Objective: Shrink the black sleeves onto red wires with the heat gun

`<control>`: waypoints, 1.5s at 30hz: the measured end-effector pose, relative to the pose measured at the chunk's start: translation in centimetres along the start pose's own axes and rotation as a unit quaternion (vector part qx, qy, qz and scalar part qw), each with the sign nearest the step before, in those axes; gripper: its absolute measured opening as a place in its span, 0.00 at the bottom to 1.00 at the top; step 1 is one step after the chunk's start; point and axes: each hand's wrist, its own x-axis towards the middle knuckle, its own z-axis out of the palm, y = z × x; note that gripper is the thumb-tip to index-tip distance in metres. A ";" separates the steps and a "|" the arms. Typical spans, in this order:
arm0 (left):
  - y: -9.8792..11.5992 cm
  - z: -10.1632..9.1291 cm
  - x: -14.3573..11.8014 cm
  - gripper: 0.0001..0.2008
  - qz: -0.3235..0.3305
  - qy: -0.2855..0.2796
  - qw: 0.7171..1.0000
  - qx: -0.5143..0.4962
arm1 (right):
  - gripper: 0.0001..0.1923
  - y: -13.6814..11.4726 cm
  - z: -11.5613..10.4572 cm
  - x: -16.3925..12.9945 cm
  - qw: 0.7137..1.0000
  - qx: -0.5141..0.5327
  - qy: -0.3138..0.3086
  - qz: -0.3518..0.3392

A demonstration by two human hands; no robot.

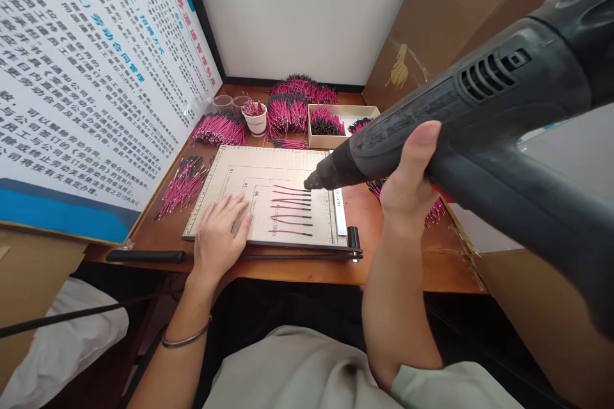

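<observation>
My right hand (407,179) grips a dark grey heat gun (480,115) held close to the camera. Its nozzle (319,177) points down and left at the top of a row of several pink wires (291,209) with black ends. These wires lie side by side on a beige paper-cutter board (230,172). My left hand (221,230) lies flat on the board's lower left part, fingers spread, just left of the wires. It holds nothing.
Heaps of pink wires (288,108) cover the back of the wooden desk (407,268), with a small pile (185,182) at the left. A paper cup (256,118), clear cups (223,103) and an open box (336,121) stand behind the board. A printed poster (86,77) leans left, a cardboard panel (441,19) right.
</observation>
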 end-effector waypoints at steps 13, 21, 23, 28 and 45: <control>0.0 -0.1 0.1 0.21 0.009 -0.003 1.000 0.006 | 0.46 0.4 -1.6 0.3 0.997 0.069 -0.015 -0.002; 0.2 -0.4 0.4 0.22 0.014 -0.003 1.000 0.009 | 0.42 -1.4 -3.2 0.3 0.994 0.063 -0.083 -0.033; 0.2 -0.4 0.4 0.22 0.014 -0.001 1.000 0.008 | 0.40 -1.7 -3.3 0.1 0.995 0.044 -0.077 -0.039; 0.4 -0.4 0.5 0.22 0.013 0.000 1.000 0.008 | 0.36 -1.1 -3.7 -0.4 0.993 0.062 -0.094 -0.044; 3.5 -1.4 -1.1 0.25 0.098 -0.034 0.994 0.043 | 0.37 -1.2 -3.7 -0.7 0.999 0.021 -0.033 -0.009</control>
